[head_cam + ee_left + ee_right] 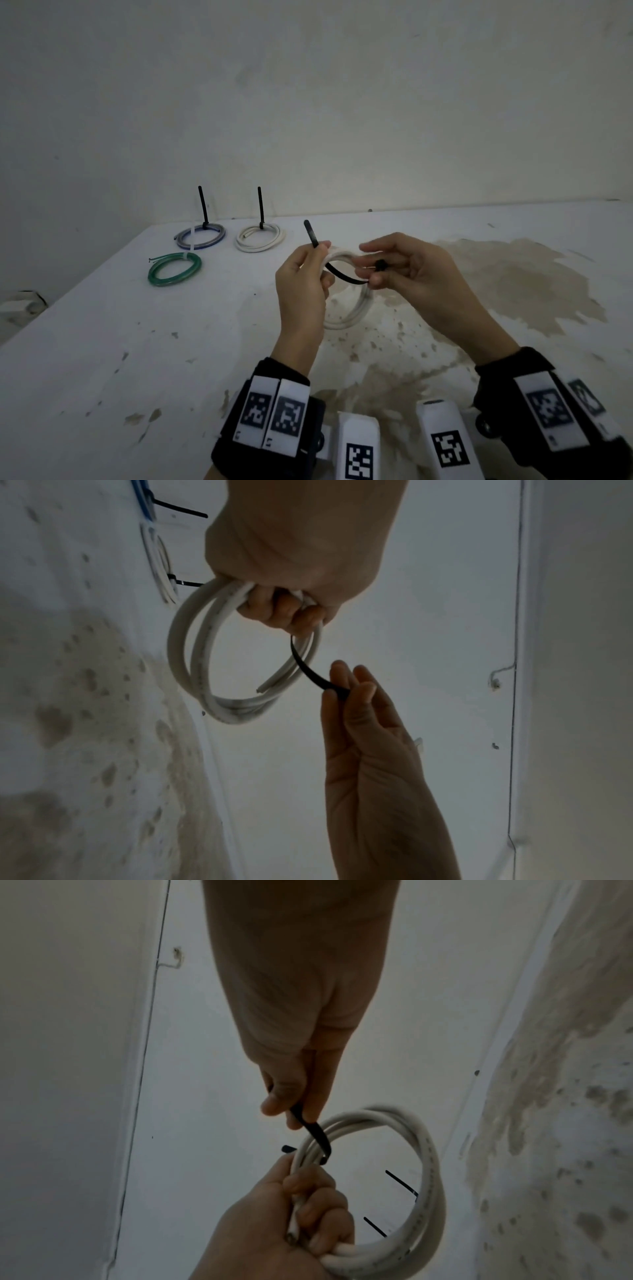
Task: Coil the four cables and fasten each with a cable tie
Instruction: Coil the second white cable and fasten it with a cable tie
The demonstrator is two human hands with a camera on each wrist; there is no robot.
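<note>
My left hand grips a coiled white cable held above the table; the same coil hangs from its curled fingers in the left wrist view. A black cable tie passes through the coil, its free end sticking up past my left thumb. My right hand pinches the tie's other end beside the white coil. Three coils lie on the table at the back left: a blue-grey one and a white one, each with a black tie standing up, and a green one.
The white table is stained brown at the middle and right. A bare wall rises right behind its far edge. Tagged wrist bands and white tagged blocks fill the near edge.
</note>
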